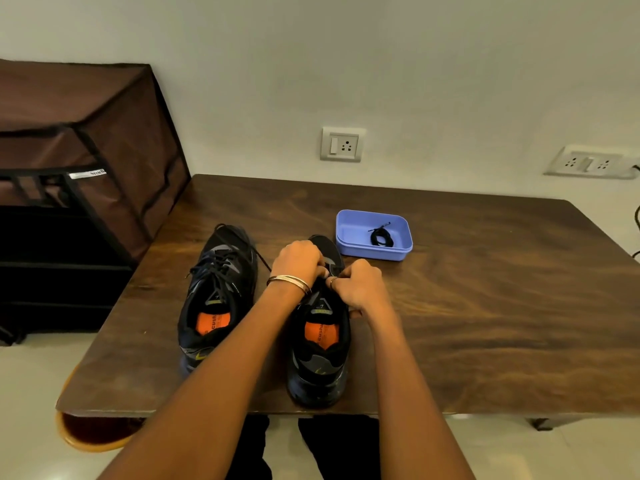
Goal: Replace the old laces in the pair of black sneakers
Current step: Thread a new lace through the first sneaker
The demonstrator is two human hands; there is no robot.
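A: Both hands are curled over the lacing of the right sneaker [320,327] — left hand [300,259] and right hand [360,284] seem to pinch lace at the eyelets, though the lace itself is hidden under the fingers.

B: And the other one?

A: The left sneaker [216,289] stands just beside it on the bench [485,306], laces loose and trailing. A coiled black lace [381,238] lies in the lilac plastic tray [349,249] behind.

B: Risks?

A: I'd judge a hard tug could drag the light shoe along the smooth wood grain, or a frayed tip could snag in an eyelet — mesh upper, soft tongue, little to brace against.
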